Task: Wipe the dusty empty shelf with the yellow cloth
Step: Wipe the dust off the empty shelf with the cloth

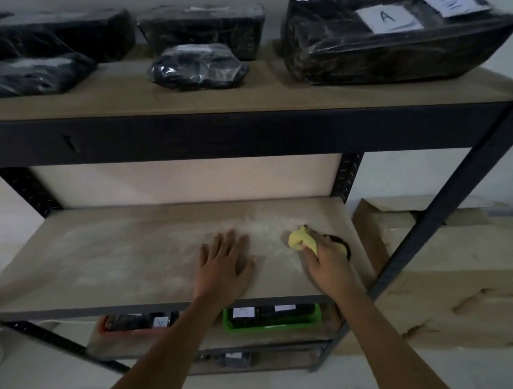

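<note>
Both forearms reach in from the bottom of the frame. Left hand (224, 263) lies flat mid-frame, fingers spread, holding nothing, palm braced on the dusty shelf (104, 261). Right hand (327, 256), just right of it, has its fingers closed around the bunched yellow cloth (300, 239), which pokes out ahead of the knuckles and sits on the board. Something dark shows behind that hand; what it is, hard to say. Pale dust streaks fan out beyond the cloth and across to the left of the frame, so plenty left to do, I'd judge. Best play here: flatten the cloth, press evenly, sweep long overlapping strokes toward one edge, and lift the bracing hand off unwiped patches. Farther up, the top shelf carries black plastic-wrapped parcels (198, 66).
</note>
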